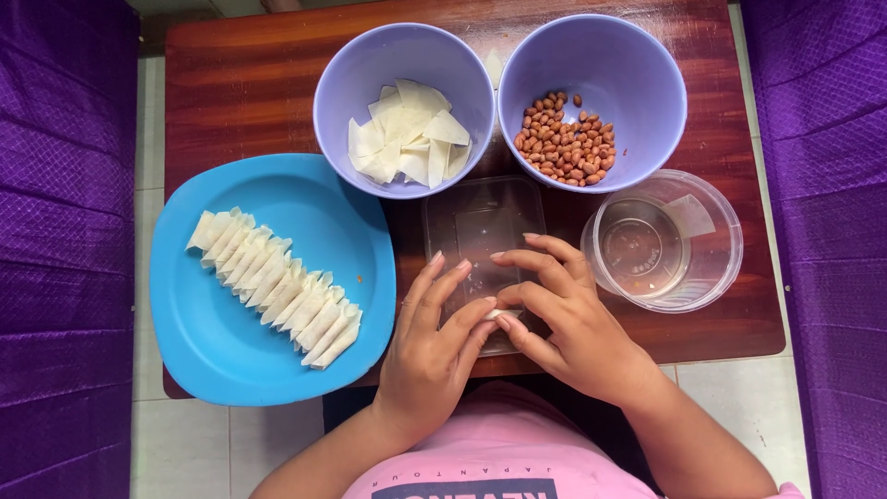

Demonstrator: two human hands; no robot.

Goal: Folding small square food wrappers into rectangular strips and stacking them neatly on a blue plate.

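My left hand [434, 342] and my right hand [564, 319] meet over a clear rectangular lid [480, 222] on the wooden table. Together their fingertips pinch a small white pastry wrapper piece [497, 315], mostly hidden by the fingers. To the left, a blue plate [212, 342] carries a diagonal row of several folded white wrappers [275, 285]. Behind the hands stand a lilac bowl of cut white wrapper pieces [407, 134] and a lilac bowl of peanuts [565, 143].
A clear round container [661, 242] with a little water and one wrapper piece stands right of the hands. The brown wooden table [249, 83] is small, with its front edge near my body. Purple fabric flanks both sides.
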